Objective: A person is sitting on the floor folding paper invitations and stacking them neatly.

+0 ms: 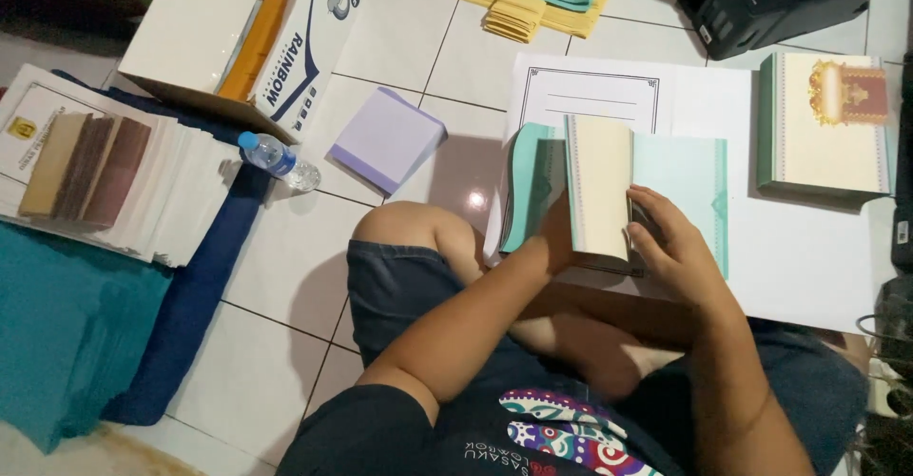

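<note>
On the tiled floor [285, 267] between our knees we work a stack of cream cards [599, 186]; our right hand [670, 248] curls its fingers over the stack's right edge, gripping it, while our left hand [554, 238] is closed on the lower left of the same stack (its fingers are mostly hidden behind the cards). Beneath the stack lies an open teal folder [685, 176], its left flap [528, 186] curling up, and under that a white sheet with a printed border [590, 91]. Well to the right sits a thick pile of cream covers with a gold emblem [825, 124]; to the left lie a lilac paper pad [385, 138], a plastic water bottle [278, 159] on its side, an open cardboard box [228, 38] and a broad stack of white booklets [124, 176].
</note>
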